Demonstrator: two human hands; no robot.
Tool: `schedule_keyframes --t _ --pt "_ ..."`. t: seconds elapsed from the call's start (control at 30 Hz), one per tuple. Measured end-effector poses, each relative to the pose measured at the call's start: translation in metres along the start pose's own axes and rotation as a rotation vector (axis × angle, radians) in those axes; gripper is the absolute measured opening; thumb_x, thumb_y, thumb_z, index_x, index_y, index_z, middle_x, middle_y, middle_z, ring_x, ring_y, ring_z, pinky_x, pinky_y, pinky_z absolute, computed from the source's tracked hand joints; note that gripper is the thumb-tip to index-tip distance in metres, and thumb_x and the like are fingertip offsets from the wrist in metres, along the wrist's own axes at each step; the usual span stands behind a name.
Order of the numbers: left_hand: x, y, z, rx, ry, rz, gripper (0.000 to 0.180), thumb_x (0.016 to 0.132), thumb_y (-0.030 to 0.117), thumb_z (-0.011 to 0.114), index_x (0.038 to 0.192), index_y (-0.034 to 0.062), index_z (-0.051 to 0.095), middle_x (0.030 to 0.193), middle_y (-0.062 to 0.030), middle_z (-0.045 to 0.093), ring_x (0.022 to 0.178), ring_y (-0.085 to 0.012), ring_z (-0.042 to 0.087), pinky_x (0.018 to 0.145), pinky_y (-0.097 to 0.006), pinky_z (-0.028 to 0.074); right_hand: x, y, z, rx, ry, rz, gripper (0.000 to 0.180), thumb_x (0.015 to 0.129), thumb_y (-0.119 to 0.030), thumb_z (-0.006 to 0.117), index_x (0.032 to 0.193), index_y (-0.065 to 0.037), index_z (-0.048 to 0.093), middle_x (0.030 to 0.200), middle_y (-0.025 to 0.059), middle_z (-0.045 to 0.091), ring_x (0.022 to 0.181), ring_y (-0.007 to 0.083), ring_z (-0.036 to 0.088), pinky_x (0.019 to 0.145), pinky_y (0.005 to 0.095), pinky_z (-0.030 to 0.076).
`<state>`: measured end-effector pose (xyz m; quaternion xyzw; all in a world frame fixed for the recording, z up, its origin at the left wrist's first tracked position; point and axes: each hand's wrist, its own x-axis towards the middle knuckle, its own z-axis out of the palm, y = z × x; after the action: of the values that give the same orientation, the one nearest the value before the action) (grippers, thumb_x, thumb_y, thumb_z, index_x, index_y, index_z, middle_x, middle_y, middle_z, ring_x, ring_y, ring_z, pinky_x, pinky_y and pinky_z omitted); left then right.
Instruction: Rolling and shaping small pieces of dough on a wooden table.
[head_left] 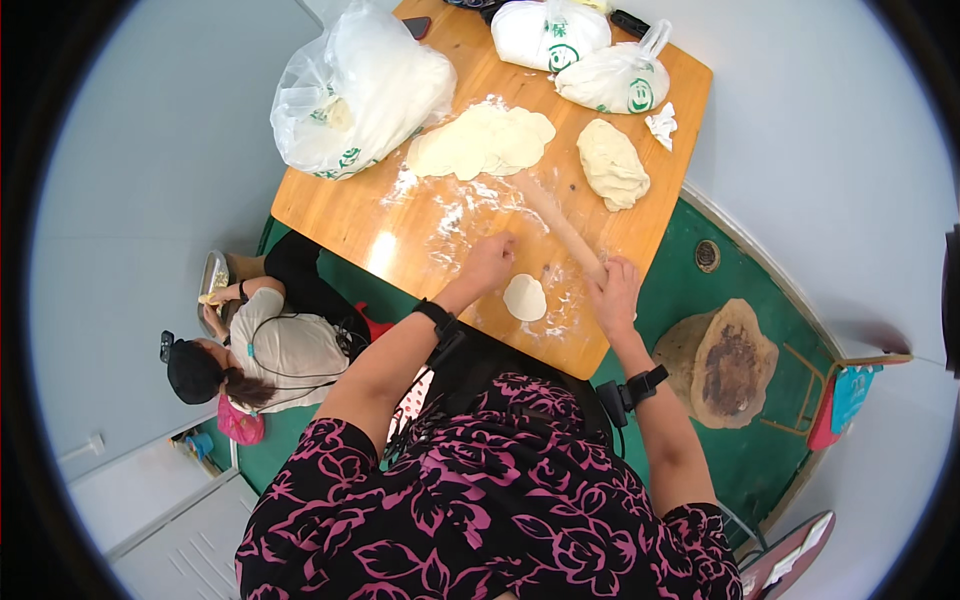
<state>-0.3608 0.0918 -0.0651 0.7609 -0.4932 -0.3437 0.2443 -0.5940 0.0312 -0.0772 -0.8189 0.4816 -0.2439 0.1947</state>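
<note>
My right hand point(615, 293) is closed around the near end of a wooden rolling pin point(562, 228). The pin slants up and left across the floured table, its far end by a pile of flat, overlapping dough rounds point(482, 142). A single thin dough round point(525, 298) lies between my hands, close to the table's near edge. Just above and left of that round, my left hand point(488, 262) has its fingers curled in; whether they hold anything is hidden. A thick lump of dough point(612, 166) rests farther back on the right.
The wooden table point(345, 225) carries a large plastic bag point(365, 90) at back left and two tied white bags point(615, 80) at back right. A crumpled tissue point(662, 126) lies near its right edge. Seated at left is another person point(290, 350). A wooden stump point(735, 365) stands at right.
</note>
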Motion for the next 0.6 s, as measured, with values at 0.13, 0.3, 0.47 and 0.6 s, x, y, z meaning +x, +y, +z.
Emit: schedule_keyframes --t 0.13,0.3,0.47,0.6 --pt "-0.039 0.001 -0.001 0.229 0.036 0.051 0.019 0.073 0.011 0.057 0.091 0.0051 0.057 0.091 -0.0137 0.06 0.085 -0.0267 0.059 0.069 -0.037 0.046 -0.016 -0.021 -0.005 0.065 -0.102 -0.026 0.034 0.063 -0.016 0.069 0.089 -0.002 0.051 0.1 0.0124 0.049 0.097 0.0304 0.045 0.083 0.04 0.035" --pt "-0.09 -0.014 0.006 0.38 -0.264 0.85 0.039 0.076 0.023 0.06 0.108 0.0032 0.052 0.119 -0.0139 0.048 0.115 -0.0271 0.043 0.094 -0.041 0.034 -0.044 -0.024 -0.004 0.066 -0.244 -0.131 0.036 0.065 -0.02 0.068 0.091 -0.003 0.051 0.106 0.0127 0.048 0.102 0.0306 0.043 0.085 0.0418 0.033" --pt "-0.098 -0.021 0.011 0.545 -0.291 0.713 0.058 0.077 0.031 0.059 0.124 0.0029 0.04 0.131 -0.0123 0.038 0.125 -0.0245 0.032 0.101 -0.045 0.024 -0.035 -0.037 0.002 -0.127 -0.254 -0.312 0.045 0.074 -0.033 0.061 0.105 -0.003 0.051 0.125 0.0158 0.041 0.119 0.0316 0.035 0.095 0.0476 0.026" --pt "-0.098 -0.017 0.014 0.56 -0.286 0.658 0.063 0.077 0.035 0.058 0.127 0.0037 0.036 0.133 -0.01 0.036 0.126 -0.0232 0.031 0.101 -0.051 0.021 0.001 -0.03 0.002 -0.291 -0.24 -0.337 0.054 0.079 -0.042 0.052 0.119 -0.007 0.046 0.133 0.0161 0.034 0.126 0.0307 0.028 0.1 0.0528 0.017"
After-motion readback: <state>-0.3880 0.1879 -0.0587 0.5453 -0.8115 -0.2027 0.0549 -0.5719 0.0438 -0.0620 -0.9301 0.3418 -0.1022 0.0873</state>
